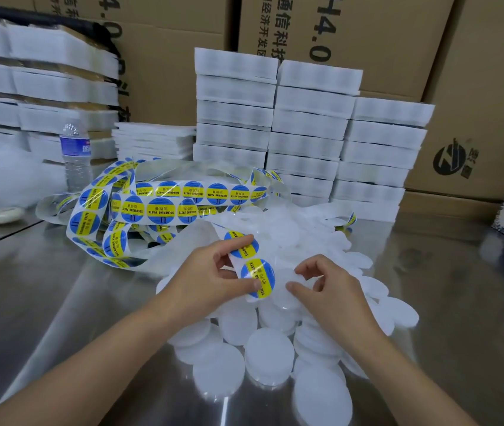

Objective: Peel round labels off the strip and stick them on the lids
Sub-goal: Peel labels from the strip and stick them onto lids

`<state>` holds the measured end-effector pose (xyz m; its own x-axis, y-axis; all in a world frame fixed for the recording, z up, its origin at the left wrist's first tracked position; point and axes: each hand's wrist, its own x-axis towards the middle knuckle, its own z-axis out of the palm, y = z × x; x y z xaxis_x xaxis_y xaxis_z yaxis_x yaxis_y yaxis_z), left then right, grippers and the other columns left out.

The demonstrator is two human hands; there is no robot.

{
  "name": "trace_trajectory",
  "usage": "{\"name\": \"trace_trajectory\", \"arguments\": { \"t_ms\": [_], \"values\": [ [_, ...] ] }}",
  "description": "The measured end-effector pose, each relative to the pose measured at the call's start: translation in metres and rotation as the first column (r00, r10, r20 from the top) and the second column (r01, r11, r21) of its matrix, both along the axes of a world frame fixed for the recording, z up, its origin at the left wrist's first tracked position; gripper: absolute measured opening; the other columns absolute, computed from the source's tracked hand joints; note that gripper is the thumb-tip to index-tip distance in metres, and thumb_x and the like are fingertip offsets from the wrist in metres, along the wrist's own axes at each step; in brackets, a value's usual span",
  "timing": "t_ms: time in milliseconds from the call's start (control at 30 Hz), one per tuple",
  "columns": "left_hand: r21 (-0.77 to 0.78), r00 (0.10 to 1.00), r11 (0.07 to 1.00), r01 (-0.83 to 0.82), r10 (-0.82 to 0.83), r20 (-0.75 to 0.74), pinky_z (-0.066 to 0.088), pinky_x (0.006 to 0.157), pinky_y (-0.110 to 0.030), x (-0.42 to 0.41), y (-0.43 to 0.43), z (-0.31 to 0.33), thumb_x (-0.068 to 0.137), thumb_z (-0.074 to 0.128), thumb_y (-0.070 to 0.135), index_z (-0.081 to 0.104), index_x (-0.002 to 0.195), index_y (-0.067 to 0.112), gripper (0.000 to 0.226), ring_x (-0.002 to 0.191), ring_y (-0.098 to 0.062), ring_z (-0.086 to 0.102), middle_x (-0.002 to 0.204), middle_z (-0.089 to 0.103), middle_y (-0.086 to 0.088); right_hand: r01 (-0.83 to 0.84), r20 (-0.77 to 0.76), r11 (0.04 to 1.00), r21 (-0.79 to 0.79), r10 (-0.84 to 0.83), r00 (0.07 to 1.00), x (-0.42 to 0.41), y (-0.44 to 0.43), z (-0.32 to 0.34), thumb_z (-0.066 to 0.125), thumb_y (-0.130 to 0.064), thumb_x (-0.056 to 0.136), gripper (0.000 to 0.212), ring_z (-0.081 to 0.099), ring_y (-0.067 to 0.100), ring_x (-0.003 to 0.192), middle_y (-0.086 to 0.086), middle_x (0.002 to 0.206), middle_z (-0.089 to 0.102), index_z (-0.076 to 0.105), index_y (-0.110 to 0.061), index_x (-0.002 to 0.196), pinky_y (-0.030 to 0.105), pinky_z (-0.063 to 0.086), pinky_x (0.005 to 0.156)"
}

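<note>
The left hand (213,272) pinches the end of a clear strip of round blue-and-yellow labels (161,207). The right hand (327,287) curls beside it over heaped white round plastic lids (270,348); whether it grips anything is unclear. The shiny metal table (60,302) lies open left and right, with white foam stacks (306,124) behind.

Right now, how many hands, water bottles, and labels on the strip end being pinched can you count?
Hands: 2 (left hand, right hand)
Water bottle: 1
Labels on the strip end pinched by the left hand: 2
Total: 5
</note>
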<state>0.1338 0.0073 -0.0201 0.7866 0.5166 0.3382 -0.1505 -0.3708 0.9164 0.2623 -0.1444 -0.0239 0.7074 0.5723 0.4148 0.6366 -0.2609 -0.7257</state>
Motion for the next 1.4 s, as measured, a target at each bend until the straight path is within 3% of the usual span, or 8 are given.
{"name": "trace_trajectory", "arguments": {
  "t_ms": [133,333,533,800,900,1133,1300,1400],
  "values": [
    [0.023,0.998,0.999,0.024,-0.022,-0.058,0.046,0.071,-0.035,0.000,-0.002,0.000,0.072,0.077,0.001,0.062,0.105,0.050,0.061,0.065,-0.027,0.048,0.098,0.062,-0.025,-0.017,0.190,1.000,0.020,0.013,0.982,-0.007,-0.001,0.005,0.068,-0.026,0.084,0.011,0.047,-0.004,0.080,-0.017,0.094,0.055,0.063,-0.035,0.088,0.004,0.033,0.070],
    [0.082,0.993,0.991,0.102,-0.097,-0.062,0.041,0.053,-0.006,-0.003,-0.009,0.001,0.075,0.073,-0.006,0.062,0.114,0.032,0.056,0.049,0.003,0.055,0.064,0.065,0.021,-0.222,0.456,0.973,0.070,0.166,0.874,-0.025,0.001,0.008,0.066,-0.026,0.081,0.020,0.047,0.004,0.088,-0.008,0.093,0.060,0.074,-0.026,0.099,0.018,0.038,0.079],
    [0.202,0.997,0.977,0.069,-0.063,-0.033,0.033,0.051,-0.003,-0.007,-0.014,0.006,0.077,0.074,-0.002,0.063,0.106,0.040,0.052,0.045,0.003,0.044,0.050,0.054,0.025,-0.171,0.597,0.981,0.092,0.083,0.798,-0.026,0.003,0.005,0.069,-0.021,0.075,0.020,0.047,0.009,0.080,-0.004,0.084,0.062,0.074,-0.019,0.094,0.030,0.040,0.071],
    [0.162,0.996,0.983,0.087,-0.081,-0.045,0.048,0.065,-0.016,-0.010,-0.012,0.008,0.073,0.076,0.000,0.063,0.109,0.042,0.057,0.061,-0.002,0.053,0.090,0.072,0.002,-0.153,0.656,0.981,0.121,0.037,0.754,-0.025,0.002,0.006,0.071,-0.019,0.071,0.005,0.050,0.013,0.073,-0.006,0.075,0.062,0.073,-0.020,0.076,0.032,0.041,0.065],
    [0.030,0.984,0.985,0.167,-0.165,-0.059,0.050,0.077,-0.030,-0.011,-0.011,0.009,0.069,0.073,0.010,0.062,0.122,0.031,0.058,0.074,-0.013,0.057,0.100,0.067,-0.016,-0.174,0.598,0.977,0.121,0.068,0.799,-0.024,0.002,0.008,0.071,-0.019,0.071,0.005,0.046,0.009,0.074,-0.009,0.074,0.055,0.074,-0.019,0.075,0.024,0.039,0.067],
    [0.008,0.978,0.979,-0.206,0.205,0.047,0.039,0.050,-0.006,-0.003,-0.004,0.008,0.085,0.067,0.007,0.073,0.100,0.023,0.023,0.048,0.004,0.049,0.052,0.062,0.019,-0.385,0.131,0.923,-0.029,0.385,0.914,-0.025,-0.007,0.020,0.075,-0.023,0.076,0.018,0.044,0.003,0.067,-0.016,0.069,0.046,0.068,-0.036,0.067,0.010,0.034,0.063],
    [-0.122,0.930,0.931,-0.343,0.355,0.094,0.043,0.046,-0.007,-0.005,0.005,0.014,0.086,0.058,0.001,0.063,0.102,0.045,0.046,0.058,0.003,0.057,0.080,0.070,0.024,-0.254,-0.188,0.903,0.346,0.332,0.924,-0.019,-0.004,0.027,0.067,-0.016,0.083,0.021,0.037,0.009,0.056,0.000,0.061,0.048,0.067,-0.031,0.068,0.015,0.032,0.049],
    [-0.149,0.930,0.923,-0.356,0.365,0.044,0.040,0.044,-0.007,-0.005,0.007,0.014,0.086,0.056,0.001,0.064,0.101,0.040,0.042,0.067,0.000,0.059,0.091,0.072,0.019,-0.116,-0.184,0.943,0.311,0.179,0.967,-0.012,-0.004,0.025,0.068,-0.022,0.083,0.013,0.044,0.010,0.057,-0.003,0.065,0.055,0.065,-0.033,0.079,0.011,0.036,0.050]
  ]
}}
